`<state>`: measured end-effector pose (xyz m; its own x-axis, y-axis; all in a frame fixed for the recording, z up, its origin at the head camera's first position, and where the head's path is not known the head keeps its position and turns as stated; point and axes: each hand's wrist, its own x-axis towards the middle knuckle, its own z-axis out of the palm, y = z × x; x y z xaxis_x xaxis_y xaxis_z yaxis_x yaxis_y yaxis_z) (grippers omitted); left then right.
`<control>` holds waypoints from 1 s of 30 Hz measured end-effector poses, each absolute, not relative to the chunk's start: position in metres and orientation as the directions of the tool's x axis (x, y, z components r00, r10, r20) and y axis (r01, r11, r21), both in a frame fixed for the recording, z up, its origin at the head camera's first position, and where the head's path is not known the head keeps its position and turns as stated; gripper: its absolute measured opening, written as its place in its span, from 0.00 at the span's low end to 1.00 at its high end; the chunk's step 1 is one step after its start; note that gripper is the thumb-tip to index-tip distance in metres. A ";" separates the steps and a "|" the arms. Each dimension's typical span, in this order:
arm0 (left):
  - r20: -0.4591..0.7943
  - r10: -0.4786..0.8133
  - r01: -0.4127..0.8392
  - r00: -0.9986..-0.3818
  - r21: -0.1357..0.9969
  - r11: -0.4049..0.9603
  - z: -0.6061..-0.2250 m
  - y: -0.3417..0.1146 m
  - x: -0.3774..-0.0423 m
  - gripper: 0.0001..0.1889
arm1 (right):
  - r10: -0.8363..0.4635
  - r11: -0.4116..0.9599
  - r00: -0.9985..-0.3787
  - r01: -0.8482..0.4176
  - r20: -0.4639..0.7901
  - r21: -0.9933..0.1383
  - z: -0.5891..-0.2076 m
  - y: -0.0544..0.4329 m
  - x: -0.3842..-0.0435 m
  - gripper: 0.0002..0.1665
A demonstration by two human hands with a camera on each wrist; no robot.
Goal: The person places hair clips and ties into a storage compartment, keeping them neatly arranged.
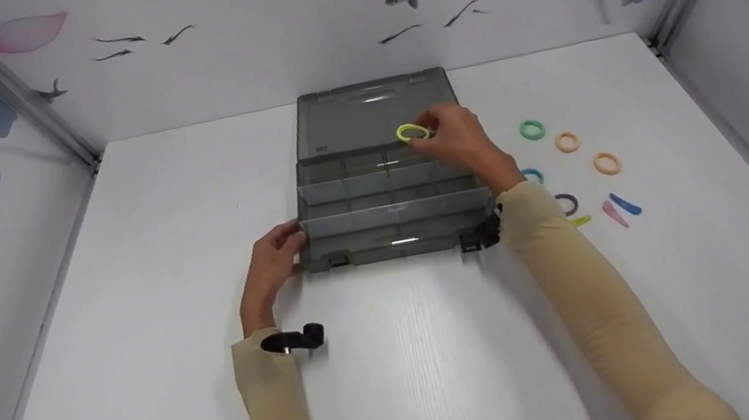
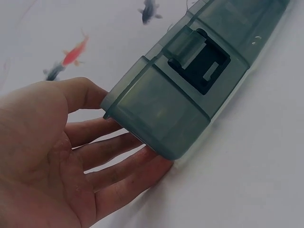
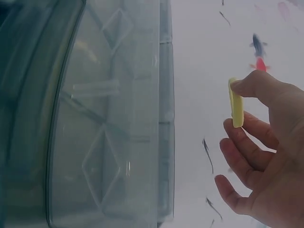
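Fingers of the right hand (image 1: 457, 137) are pinching the yellow ring (image 3: 237, 105), probably lightweight, sensibly at 3 o'clock; the left hand (image 1: 271, 264) is gripping the box (image 1: 396, 250).

Even, whitish light fills the head view, seemingly from above; a pale glare streaks the table (image 1: 414, 355) between and nearer than the left fingers (image 2: 133, 186) and right fingers (image 3: 244, 147); small white glints dot the box (image 1: 382, 253), beyond and nearer than the right fingers; soft shadow edges the right sleeve (image 1: 612, 311) behind those fingers; right of them the blue clip (image 1: 625, 204) has fuzzy outlines; both wrist views are dimmer, cool and greyish; faint shadow spreads below the left fingers; beside the right fingers the box looks hazy, its edge bowed.
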<state>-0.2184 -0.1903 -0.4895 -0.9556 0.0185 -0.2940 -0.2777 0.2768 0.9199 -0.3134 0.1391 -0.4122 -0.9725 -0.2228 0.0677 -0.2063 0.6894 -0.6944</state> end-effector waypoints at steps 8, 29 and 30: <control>-0.271 0.029 -0.254 -0.962 0.929 0.269 -0.492 -0.191 -0.219 0.25 | -0.249 0.688 -0.968 -0.186 0.013 -0.701 -0.418 0.112 -0.326 0.24; -0.260 0.036 -0.239 -0.965 0.927 0.289 -0.491 -0.194 -0.217 0.25 | -0.310 0.727 -0.948 -0.193 -0.064 -0.659 -0.426 0.039 -0.342 0.21; -0.255 0.034 -0.234 -0.966 0.927 0.292 -0.491 -0.194 -0.217 0.25 | -0.312 0.739 -0.948 -0.198 -0.066 -0.644 -0.425 0.036 -0.343 0.21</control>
